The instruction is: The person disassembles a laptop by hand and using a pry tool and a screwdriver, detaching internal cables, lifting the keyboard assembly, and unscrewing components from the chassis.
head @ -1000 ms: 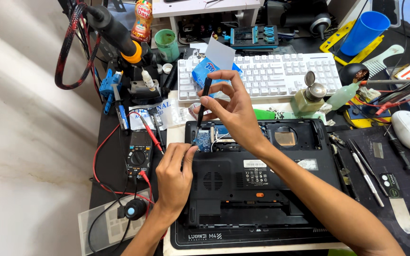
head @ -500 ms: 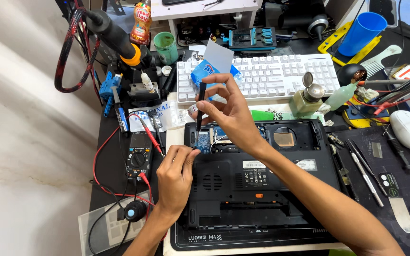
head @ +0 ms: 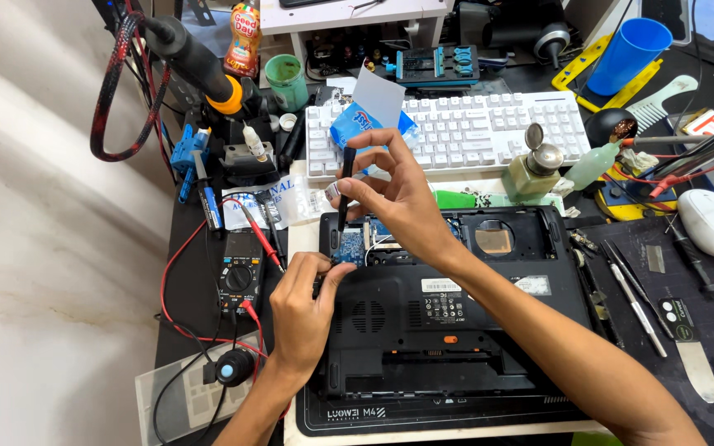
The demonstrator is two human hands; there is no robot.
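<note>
Crowding the opened laptop [head: 456, 330]: white keyboard [head: 473, 132], multimeter [head: 240, 277], tweezers [head: 634, 297].

A slim black screwdriver [head: 345, 186] stands almost upright, its tip down on the opened black laptop [head: 456, 330], which lies bottom-up.

both hands [head: 299, 310] pinched, forearms converging

Bright, even overhead light; soft shadows under both forearms, sharp focus throughout, slight wide-angle bending at the frame's edges.
</note>
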